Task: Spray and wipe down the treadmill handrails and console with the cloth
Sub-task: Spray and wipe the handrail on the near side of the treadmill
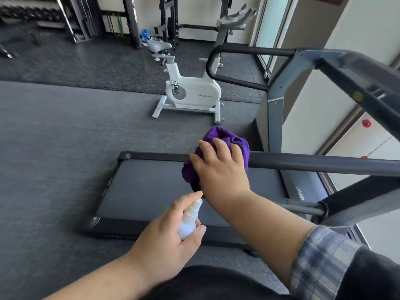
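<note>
My right hand (220, 169) presses a bunched purple cloth (227, 137) over the end of the near black handrail (313, 164), fingers curled round cloth and rail. Lower down, my left hand (171, 232) grips a small white spray bottle (190, 219), with the index finger lying on its nozzle, which points up toward the cloth. The far handrail (236, 82) loops round at the upper right and joins the grey upright (275, 113). The console's dark frame (355, 83) runs off the right edge. Under the rails lies the treadmill belt (151, 187).
A white exercise bike (190, 94) stands on the dark floor beyond the treadmill. Weight racks (132, 20) line the back wall. Windows and a pale wall (368, 139) close off the right side. Grey rubber flooring (54, 148) spreads to the left.
</note>
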